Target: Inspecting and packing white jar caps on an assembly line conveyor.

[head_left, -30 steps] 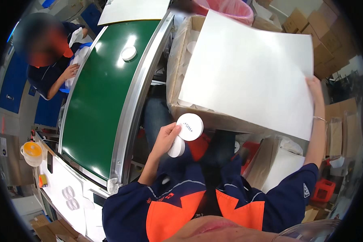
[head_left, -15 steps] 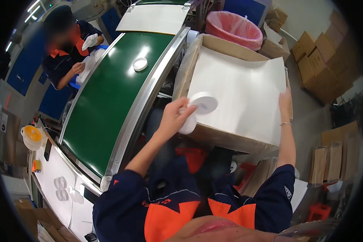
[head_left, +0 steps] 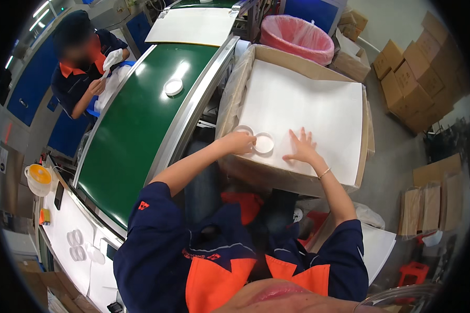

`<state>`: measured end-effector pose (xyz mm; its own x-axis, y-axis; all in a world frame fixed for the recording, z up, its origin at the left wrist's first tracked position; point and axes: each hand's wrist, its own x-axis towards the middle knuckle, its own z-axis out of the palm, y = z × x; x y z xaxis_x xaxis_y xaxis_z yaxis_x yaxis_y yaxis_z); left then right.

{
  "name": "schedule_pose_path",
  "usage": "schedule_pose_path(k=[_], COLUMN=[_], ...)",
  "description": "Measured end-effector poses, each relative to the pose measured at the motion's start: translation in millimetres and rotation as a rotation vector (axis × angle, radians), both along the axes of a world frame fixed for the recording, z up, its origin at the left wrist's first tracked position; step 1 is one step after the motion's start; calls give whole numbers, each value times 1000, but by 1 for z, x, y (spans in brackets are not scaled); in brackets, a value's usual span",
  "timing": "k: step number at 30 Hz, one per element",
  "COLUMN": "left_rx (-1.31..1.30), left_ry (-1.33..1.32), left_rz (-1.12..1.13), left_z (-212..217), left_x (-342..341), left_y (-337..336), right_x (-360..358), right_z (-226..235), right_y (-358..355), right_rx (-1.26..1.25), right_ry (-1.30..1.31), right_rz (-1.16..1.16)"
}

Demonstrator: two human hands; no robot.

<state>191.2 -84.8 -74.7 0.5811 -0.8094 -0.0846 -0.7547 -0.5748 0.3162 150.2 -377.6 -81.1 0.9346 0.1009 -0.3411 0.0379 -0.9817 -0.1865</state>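
A shallow, round white lid (head_left: 265, 143) lay hollow side up on a white sheet (head_left: 313, 104), close to the near edge of the open carton (head_left: 284, 176) that held the sheet. A second lid (head_left: 244, 128) sat just beyond the left hand, partly hidden by it.

The left hand (head_left: 238, 142) was turned knuckles up, its fingers bent inward and closed on the left rim of the first lid; whether they gripped the second one too could not be told. The left forearm slanted up and to the right, the elbow bent and set out to the side, the wrist nearly straight.

The right hand (head_left: 302, 149) was open and empty, palm down over the sheet to the right of the lids, its fingers fanned wide with the thumb pointing left — contact with the paper was hard to judge. That forearm rose from the lower right and leaned left, a thin bracelet (head_left: 325, 172) at its wrist.

To the left of the carton ran a green conveyor belt (head_left: 136, 125) carrying another white lid (head_left: 173, 87). Across it, a co-worker (head_left: 83, 68) held something white. A pink bin (head_left: 297, 39) with a plastic liner stood behind the carton — brown boxes (head_left: 412, 78) were piled farther right.
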Motion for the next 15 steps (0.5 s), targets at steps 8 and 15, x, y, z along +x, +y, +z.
schedule_pose_path(k=[8, 15], left_rx=[-168, -211], left_ry=[-26, -1], left_rz=[91, 109], left_z=[-9, -4], left_x=[1, -3], left_y=[1, -4], right_x=[27, -55], right_z=[-16, 39], right_y=[15, -114], right_rx=[163, -418], right_ry=[-284, -590], right_rz=[92, -513])
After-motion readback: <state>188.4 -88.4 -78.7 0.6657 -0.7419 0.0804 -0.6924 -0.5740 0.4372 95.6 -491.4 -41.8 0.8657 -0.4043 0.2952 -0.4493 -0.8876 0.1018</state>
